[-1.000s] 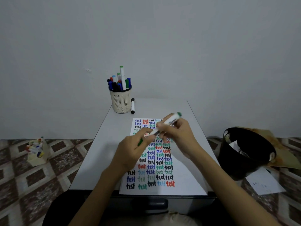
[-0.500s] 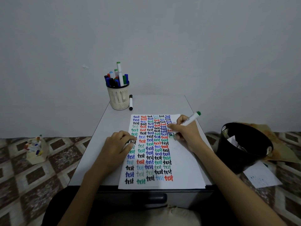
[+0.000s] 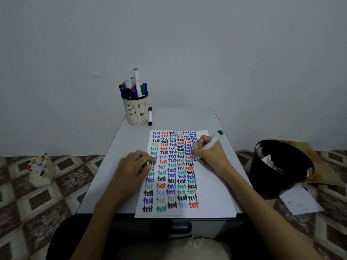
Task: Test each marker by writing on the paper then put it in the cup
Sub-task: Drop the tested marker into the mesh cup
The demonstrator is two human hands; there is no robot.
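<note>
on the paper (image 3: 212, 194), the right hand (image 3: 210, 156) grips a marker (image 3: 212, 140), writing. the left hand (image 3: 129, 169), apparently pinching the cap (image 3: 144, 164), holds it flat; lifting early risks smears.

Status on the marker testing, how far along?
Done: the white sheet of paper carries rows of coloured "test" words, and the cream slotted cup is packed with markers. In hand: the right hand grips a white green-ended marker, tip on the paper's right column; the left hand holds its green cap. Left: cap and cup this one, and a white black-ended marker lying beside the cup, likely untested.
</note>
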